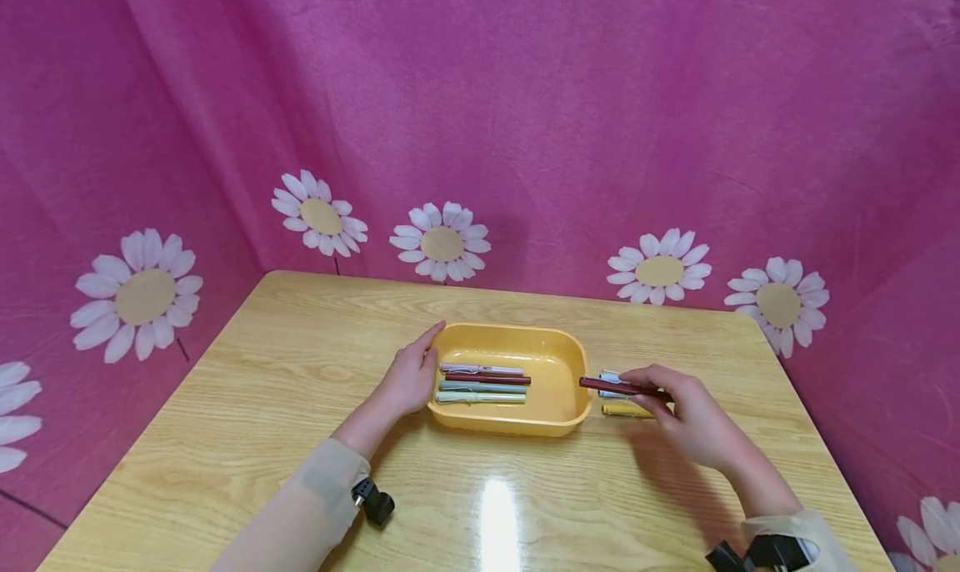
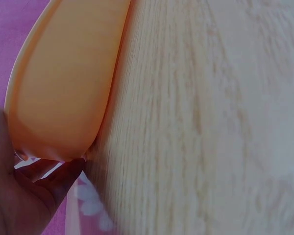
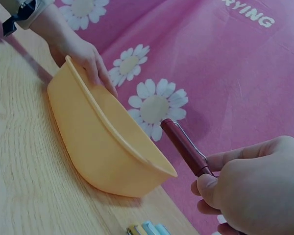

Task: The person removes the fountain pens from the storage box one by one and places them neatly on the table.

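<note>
A yellow plastic tray stands on the table. My left hand grips its left end, thumb and fingers on either side of the wall. Several capped pens lie side by side in the left half of the tray: pale pink, dark red, grey-blue and pale green. Just past the right rim, my right hand pinches a dark red pen between thumb and fingers. Its clipped cap end points toward the tray, raised above the table in the right wrist view. The hand partly hides the rest of the pen.
Beneath the right hand, a yellow pen and light blue pens lie on the table beside the tray. The wooden table meets a pink flowered curtain at the back and sides.
</note>
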### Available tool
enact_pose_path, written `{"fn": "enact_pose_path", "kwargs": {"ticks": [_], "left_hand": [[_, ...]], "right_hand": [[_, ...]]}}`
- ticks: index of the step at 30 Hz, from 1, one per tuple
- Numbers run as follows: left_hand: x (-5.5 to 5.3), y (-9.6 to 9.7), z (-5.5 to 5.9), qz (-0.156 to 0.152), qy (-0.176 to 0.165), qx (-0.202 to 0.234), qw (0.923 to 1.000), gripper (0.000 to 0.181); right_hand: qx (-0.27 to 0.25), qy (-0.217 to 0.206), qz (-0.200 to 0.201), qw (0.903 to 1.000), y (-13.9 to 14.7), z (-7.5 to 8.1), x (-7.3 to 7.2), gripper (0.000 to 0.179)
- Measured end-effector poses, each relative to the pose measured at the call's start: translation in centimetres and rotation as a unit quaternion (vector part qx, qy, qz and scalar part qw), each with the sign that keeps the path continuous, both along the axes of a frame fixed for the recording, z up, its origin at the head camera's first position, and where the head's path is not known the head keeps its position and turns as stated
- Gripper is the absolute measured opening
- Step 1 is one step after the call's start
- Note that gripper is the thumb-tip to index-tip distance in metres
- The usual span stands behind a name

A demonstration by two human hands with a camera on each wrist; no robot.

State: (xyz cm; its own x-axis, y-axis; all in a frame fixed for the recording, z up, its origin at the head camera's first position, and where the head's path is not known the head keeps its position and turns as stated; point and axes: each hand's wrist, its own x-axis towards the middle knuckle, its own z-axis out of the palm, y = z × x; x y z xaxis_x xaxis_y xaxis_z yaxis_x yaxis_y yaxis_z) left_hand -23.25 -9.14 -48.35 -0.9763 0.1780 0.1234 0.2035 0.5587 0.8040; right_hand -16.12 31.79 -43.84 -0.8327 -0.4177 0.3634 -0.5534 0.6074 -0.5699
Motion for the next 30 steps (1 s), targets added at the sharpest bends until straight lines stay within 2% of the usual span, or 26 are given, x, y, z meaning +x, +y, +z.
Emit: {"fn": "enact_pose_path", "kwargs": {"ticks": [15,19,26,30], "left_hand": [[0.2,0.2,0.2,0.007,0.005,0.001,1.0000,0.051],[0.1,0.1,0.1,0.005,0.010,0.002,0.9999,0.051],[0.0,0.0,0.0,0.006,-0.005,0.001,1.0000,0.051],[0.0,0.0,-0.2,0.003,0.003,0.007,1.0000,0.051]], "right_hand": [[0.004,0.016,-0.027,0.9995,2.6,-1.8,1.4,0.035],[0.012,0.008,-0.035,0.9993,3.0,-2.4,1.6,0.034],[0.044,-0.025,-0.055,0.9972,3.6,-3.8,1.7,0.035],[0.051,-0.019,-0.050,0.9973,3.7,-4.9,1.8,0.035]]}}
